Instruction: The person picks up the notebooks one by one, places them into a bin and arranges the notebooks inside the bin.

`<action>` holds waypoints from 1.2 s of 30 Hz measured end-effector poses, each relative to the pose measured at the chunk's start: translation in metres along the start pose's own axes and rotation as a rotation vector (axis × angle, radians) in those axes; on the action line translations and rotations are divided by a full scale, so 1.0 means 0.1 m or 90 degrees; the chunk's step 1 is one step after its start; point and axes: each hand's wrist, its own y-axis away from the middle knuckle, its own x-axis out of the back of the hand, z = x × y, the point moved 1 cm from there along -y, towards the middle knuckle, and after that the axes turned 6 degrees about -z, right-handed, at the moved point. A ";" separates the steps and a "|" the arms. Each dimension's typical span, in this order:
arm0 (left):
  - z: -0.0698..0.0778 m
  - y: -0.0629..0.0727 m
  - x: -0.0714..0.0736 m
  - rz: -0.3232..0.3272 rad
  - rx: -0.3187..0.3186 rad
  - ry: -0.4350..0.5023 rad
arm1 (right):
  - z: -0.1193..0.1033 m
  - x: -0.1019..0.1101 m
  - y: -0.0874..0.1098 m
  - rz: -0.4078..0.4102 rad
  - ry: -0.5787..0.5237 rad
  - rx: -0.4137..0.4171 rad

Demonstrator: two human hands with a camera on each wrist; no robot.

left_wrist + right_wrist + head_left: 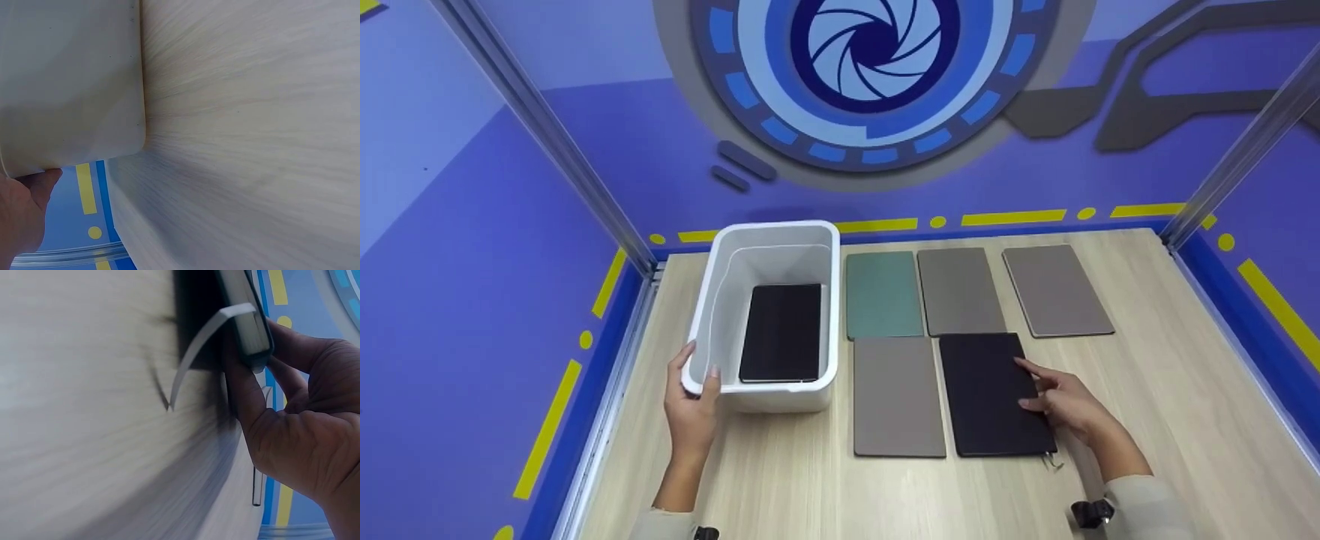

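Observation:
My left hand grips the near left corner of a white plastic bin, its thumb at the rim. Inside that bin lies a black notebook. With my right hand I hold another black notebook by its right edge. In the right wrist view fingers lie on both sides of this notebook, and a pale ribbon marker hangs from its pages. Left of the held notebook is a taupe notebook.
Behind these lie a green notebook, a brown-grey notebook and, farther right, another taupe notebook. The wooden tabletop is bounded by blue printed panels at the back and sides.

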 end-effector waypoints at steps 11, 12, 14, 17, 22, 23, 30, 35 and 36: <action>0.02 0.00 -0.01 -0.004 -0.001 0.005 | -0.01 0.01 -0.02 0.008 -0.004 0.000; 0.01 0.00 -0.01 -0.003 0.001 0.005 | -0.01 0.01 -0.02 0.010 -0.001 -0.002; 0.01 0.01 0.00 -0.002 0.005 0.003 | -0.02 0.01 -0.02 0.015 0.004 -0.004; 0.02 0.01 0.00 -0.004 0.006 -0.002 | -0.02 0.00 -0.02 0.017 0.008 -0.003; 0.02 0.01 0.00 -0.006 0.006 -0.005 | -0.01 -0.01 -0.01 0.017 0.008 0.002; 0.02 0.00 0.00 -0.006 0.005 -0.005 | -0.01 -0.01 -0.01 0.018 0.009 0.002; 0.01 -0.01 0.00 -0.008 -0.002 -0.005 | 0.00 0.00 -0.01 0.016 0.016 -0.002; 0.00 0.00 0.00 -0.002 0.002 -0.005 | 0.00 0.00 -0.01 0.009 0.003 0.005; 0.00 0.00 0.00 -0.002 0.003 -0.005 | 0.00 0.00 -0.01 0.010 -0.001 0.004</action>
